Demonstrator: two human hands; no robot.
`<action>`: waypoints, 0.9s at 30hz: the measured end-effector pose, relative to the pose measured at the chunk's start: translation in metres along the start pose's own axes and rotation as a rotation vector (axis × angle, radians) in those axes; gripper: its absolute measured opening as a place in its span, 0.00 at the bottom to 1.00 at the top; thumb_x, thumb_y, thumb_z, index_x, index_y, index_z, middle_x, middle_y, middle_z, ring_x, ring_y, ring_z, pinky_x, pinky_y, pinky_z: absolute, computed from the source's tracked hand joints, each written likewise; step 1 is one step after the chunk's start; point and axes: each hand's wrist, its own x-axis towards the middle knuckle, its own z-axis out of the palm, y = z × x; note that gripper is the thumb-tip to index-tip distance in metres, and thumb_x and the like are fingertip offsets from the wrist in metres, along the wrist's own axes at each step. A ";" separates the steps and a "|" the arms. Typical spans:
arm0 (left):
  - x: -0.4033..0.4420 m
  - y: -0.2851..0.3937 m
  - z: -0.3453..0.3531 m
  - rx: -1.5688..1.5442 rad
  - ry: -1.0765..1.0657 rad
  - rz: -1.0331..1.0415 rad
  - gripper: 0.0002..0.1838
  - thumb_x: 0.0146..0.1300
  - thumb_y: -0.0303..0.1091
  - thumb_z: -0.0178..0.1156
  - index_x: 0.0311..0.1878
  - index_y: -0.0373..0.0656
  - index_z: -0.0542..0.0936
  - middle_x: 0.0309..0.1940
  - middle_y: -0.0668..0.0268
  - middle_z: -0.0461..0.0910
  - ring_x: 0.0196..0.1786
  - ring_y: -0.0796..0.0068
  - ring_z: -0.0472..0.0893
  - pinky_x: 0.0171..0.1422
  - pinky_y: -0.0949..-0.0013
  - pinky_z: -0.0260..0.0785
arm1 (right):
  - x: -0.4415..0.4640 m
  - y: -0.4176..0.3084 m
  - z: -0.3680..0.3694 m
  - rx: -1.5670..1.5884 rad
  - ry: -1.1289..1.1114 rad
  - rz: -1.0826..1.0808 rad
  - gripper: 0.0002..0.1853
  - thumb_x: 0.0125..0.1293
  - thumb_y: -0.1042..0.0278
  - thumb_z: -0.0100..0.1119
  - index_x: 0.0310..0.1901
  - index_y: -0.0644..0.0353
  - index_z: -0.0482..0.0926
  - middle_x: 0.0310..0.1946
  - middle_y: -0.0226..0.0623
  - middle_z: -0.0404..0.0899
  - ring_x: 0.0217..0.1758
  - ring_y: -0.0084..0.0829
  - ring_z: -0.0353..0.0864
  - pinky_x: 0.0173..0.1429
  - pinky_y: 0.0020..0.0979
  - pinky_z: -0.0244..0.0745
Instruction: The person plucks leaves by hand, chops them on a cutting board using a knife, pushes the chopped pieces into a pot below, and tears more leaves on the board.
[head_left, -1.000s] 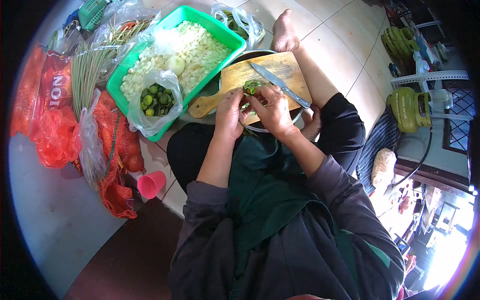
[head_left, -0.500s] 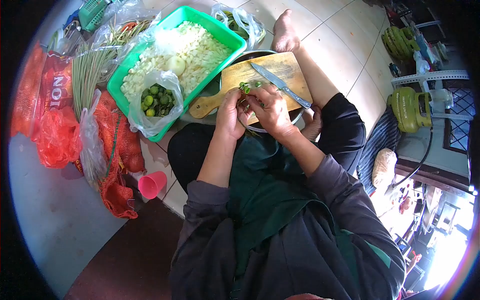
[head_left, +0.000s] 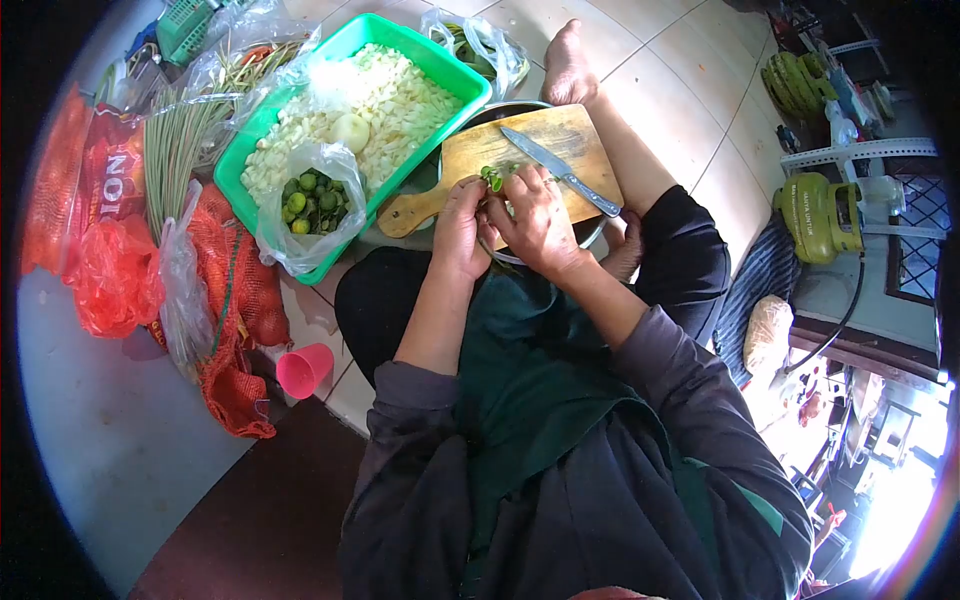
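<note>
Over the near edge of a wooden cutting board (head_left: pixel 470 160), my left hand (head_left: pixel 460 228) is closed on a small sprig with green leaves (head_left: pixel 491 178). My right hand (head_left: pixel 540 222) meets it from the other side, its fingers pinched at the same sprig. The fingers partly hide the stem. On the board, just beyond my right hand, lies a knife (head_left: pixel 548 160) with a grey-blue handle. The board rests across the rim of a round pot or basin (head_left: pixel 505 106), which is mostly hidden beneath it.
Left of the board stands a green tray (head_left: pixel 478 92) of peeled, pale cloves or small onions (head_left: pixel 400 95). A plastic bag of small green limes (head_left: pixel 318 205) sits in it. Further left are lemongrass stalks (head_left: pixel 175 150), red net sacks (head_left: pixel 215 290) and a pink cup (head_left: pixel 305 370). A green gas cylinder (head_left: pixel 820 215) stands right.
My right hand's fingers have shifted slightly and curled closer around the sprig. The leaves now show a little more upright between my hands. Board and knife stay put.
</note>
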 end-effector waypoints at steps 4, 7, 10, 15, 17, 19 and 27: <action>0.006 0.001 -0.005 -0.031 0.028 -0.023 0.06 0.67 0.39 0.59 0.37 0.49 0.77 0.31 0.74 0.78 0.36 0.79 0.77 0.39 0.71 0.72 | -0.005 -0.008 0.000 0.028 -0.032 0.026 0.08 0.59 0.66 0.59 0.38 0.59 0.78 0.38 0.47 0.74 0.45 0.51 0.73 0.50 0.47 0.70; 0.008 0.001 -0.010 -0.076 0.060 -0.031 0.05 0.65 0.37 0.60 0.37 0.49 0.76 0.32 0.74 0.76 0.36 0.79 0.76 0.42 0.70 0.71 | -0.006 0.003 0.000 0.076 -0.038 0.094 0.07 0.60 0.67 0.59 0.37 0.59 0.77 0.37 0.46 0.76 0.44 0.49 0.75 0.49 0.47 0.70; 0.005 0.000 -0.008 -0.061 0.104 -0.023 0.04 0.65 0.35 0.60 0.37 0.50 0.76 0.31 0.74 0.74 0.36 0.78 0.75 0.45 0.67 0.70 | -0.005 0.023 -0.006 0.042 -0.037 0.199 0.06 0.60 0.69 0.58 0.36 0.59 0.79 0.37 0.46 0.78 0.44 0.48 0.77 0.48 0.46 0.71; -0.002 0.001 0.004 0.100 0.097 0.106 0.03 0.65 0.33 0.60 0.39 0.48 0.77 0.32 0.74 0.75 0.36 0.83 0.74 0.43 0.72 0.69 | 0.006 0.028 -0.016 0.039 0.100 0.170 0.10 0.59 0.70 0.59 0.43 0.59 0.81 0.35 0.46 0.76 0.43 0.48 0.75 0.50 0.45 0.71; -0.004 0.000 0.009 0.216 0.120 0.201 0.04 0.66 0.33 0.60 0.40 0.46 0.77 0.32 0.74 0.76 0.35 0.85 0.74 0.41 0.75 0.69 | 0.017 0.010 -0.027 0.091 0.149 0.087 0.11 0.58 0.70 0.60 0.43 0.58 0.81 0.35 0.44 0.76 0.43 0.47 0.75 0.51 0.44 0.70; -0.003 -0.003 0.010 0.360 0.131 0.336 0.05 0.66 0.31 0.60 0.42 0.42 0.78 0.32 0.72 0.78 0.32 0.87 0.74 0.35 0.80 0.67 | 0.025 0.001 -0.034 0.072 0.147 -0.023 0.14 0.57 0.69 0.62 0.46 0.58 0.81 0.36 0.42 0.75 0.44 0.45 0.73 0.52 0.43 0.70; -0.004 -0.008 0.009 0.820 0.135 0.777 0.05 0.63 0.25 0.62 0.41 0.38 0.78 0.31 0.69 0.77 0.31 0.84 0.75 0.35 0.76 0.69 | 0.023 0.001 -0.040 0.001 0.032 -0.034 0.12 0.54 0.66 0.65 0.42 0.55 0.84 0.37 0.39 0.77 0.43 0.44 0.73 0.51 0.41 0.68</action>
